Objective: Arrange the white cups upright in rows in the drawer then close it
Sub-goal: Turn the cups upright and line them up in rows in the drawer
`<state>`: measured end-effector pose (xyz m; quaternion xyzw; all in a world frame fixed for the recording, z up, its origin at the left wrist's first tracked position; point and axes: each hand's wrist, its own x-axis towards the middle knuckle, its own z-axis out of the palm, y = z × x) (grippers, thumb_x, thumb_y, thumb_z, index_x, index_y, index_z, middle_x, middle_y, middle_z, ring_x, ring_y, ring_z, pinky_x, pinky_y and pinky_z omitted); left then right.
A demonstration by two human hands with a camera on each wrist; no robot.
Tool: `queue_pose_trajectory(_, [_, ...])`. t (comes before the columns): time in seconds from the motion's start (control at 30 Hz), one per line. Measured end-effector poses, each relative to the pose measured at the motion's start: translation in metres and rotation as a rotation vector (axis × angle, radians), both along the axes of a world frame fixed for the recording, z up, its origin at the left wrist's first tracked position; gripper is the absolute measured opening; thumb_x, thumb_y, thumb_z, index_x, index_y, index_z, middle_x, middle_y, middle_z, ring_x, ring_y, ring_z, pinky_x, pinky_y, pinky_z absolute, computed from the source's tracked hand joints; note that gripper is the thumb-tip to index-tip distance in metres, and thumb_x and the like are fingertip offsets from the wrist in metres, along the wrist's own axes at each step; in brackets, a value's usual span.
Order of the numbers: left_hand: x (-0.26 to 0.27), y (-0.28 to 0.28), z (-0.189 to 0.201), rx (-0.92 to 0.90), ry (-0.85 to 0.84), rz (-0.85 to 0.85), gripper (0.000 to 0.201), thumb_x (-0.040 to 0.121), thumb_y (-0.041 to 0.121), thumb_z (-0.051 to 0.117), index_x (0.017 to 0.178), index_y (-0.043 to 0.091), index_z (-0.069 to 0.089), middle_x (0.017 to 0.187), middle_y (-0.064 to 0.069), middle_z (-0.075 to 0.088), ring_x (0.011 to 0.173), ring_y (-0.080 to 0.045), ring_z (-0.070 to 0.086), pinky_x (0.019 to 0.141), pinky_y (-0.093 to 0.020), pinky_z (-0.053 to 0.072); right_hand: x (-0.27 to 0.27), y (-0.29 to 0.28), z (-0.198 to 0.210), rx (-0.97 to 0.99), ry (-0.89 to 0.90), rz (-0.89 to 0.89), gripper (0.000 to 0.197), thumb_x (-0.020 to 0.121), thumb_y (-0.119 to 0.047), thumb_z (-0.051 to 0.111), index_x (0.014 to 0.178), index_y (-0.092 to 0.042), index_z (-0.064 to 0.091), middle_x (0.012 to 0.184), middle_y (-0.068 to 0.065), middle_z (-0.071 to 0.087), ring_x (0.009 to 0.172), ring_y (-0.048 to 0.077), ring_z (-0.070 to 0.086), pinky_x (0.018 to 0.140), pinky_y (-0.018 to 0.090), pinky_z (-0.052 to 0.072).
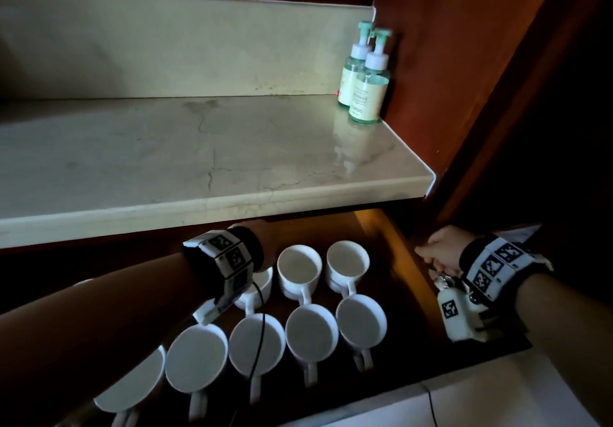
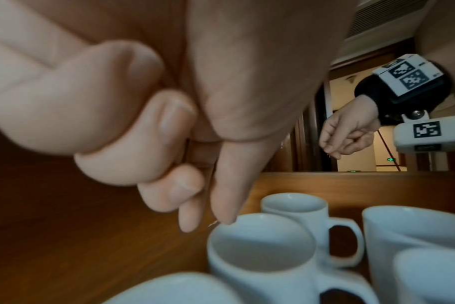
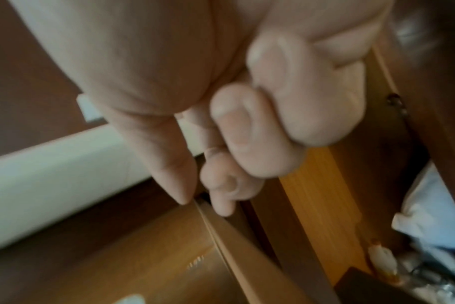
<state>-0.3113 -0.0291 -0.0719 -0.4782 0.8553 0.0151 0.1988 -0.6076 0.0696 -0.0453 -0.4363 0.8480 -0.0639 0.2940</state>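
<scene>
Several white cups stand upright in two rows in the open wooden drawer (image 1: 399, 260), handles toward me; two of them are a back-row cup (image 1: 299, 269) and a front-row cup (image 1: 311, 330). My left hand (image 2: 208, 224) reaches to the drawer's back, hidden by the counter edge in the head view. Its fingers are curled and hold nothing, and the thumb tip is at the far rim of a cup (image 2: 260, 242). My right hand (image 1: 434, 254) hovers over the drawer's right side wall (image 3: 221, 232), fingers curled, holding nothing.
A marble counter (image 1: 199, 161) overhangs the drawer's back part. Two green pump bottles (image 1: 365, 84) stand at its far right corner against a dark wooden wall. A cable runs from my left wrist across the cups. Pale floor (image 1: 481, 393) lies in front of the drawer.
</scene>
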Motion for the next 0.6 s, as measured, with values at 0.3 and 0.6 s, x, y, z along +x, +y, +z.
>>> queue_pose_trajectory(0.3, [-0.101,0.026,0.002,0.042,0.126,-0.060,0.035,0.091,0.036,0.056,0.116,0.012,0.060,0.121,-0.004,0.064,0.113,-0.025,0.059,0.097,-0.034,0.048,-0.044,0.017,0.012,-0.037,-0.318,-0.055,0.028,0.095,-0.025,0.056,0.076,-0.005,0.054,0.053,0.005,0.046,0.028,0.010,0.036,0.033,0.013,0.025])
queue_pose_trajectory(0.6, [-0.150,0.057,0.008,0.130,-0.018,-0.087,0.024,0.087,0.027,0.056,0.074,0.012,0.069,0.077,-0.003,0.062,0.089,-0.024,0.066,0.072,-0.030,0.051,-0.081,0.038,0.005,0.046,-0.513,0.005,0.026,0.096,-0.025,0.055,0.081,-0.005,0.053,0.055,0.005,0.045,0.031,0.010,0.039,0.032,0.015,0.025])
